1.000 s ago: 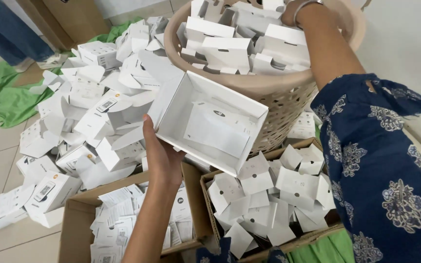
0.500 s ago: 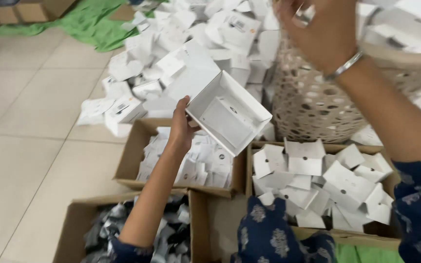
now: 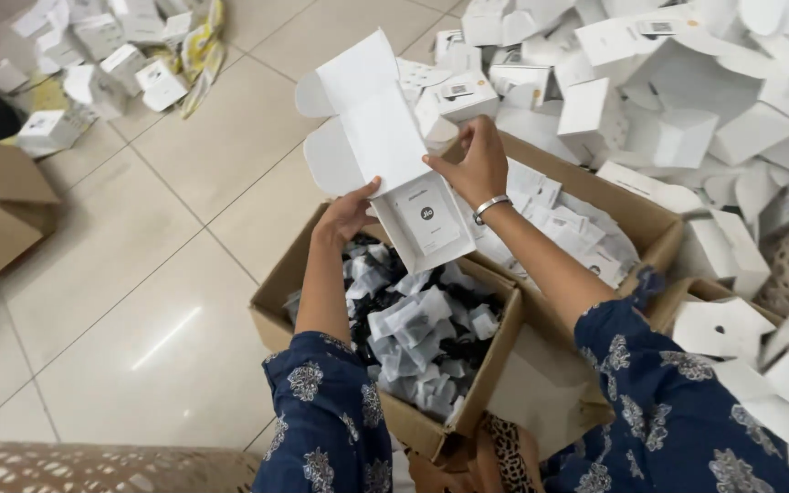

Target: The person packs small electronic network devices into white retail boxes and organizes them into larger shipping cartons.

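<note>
I see the open white box point(image 3: 394, 173) held up over the cardboard carton point(image 3: 413, 365) full of small bagged parts. My left hand point(image 3: 349, 215) and right hand point(image 3: 477, 169) both clench its sides. It looks ready for filling; one hand must let go.

Informal packing area on a tiled floor point(image 3: 120, 274), heaps of small white cartons point(image 3: 687, 110) beyond the hands, open cardboard boxes point(image 3: 468, 365) of bagged parts beneath them, no bench.

Open box point(image 3: 394, 164) above packet-filled carton point(image 3: 385, 365)
</note>
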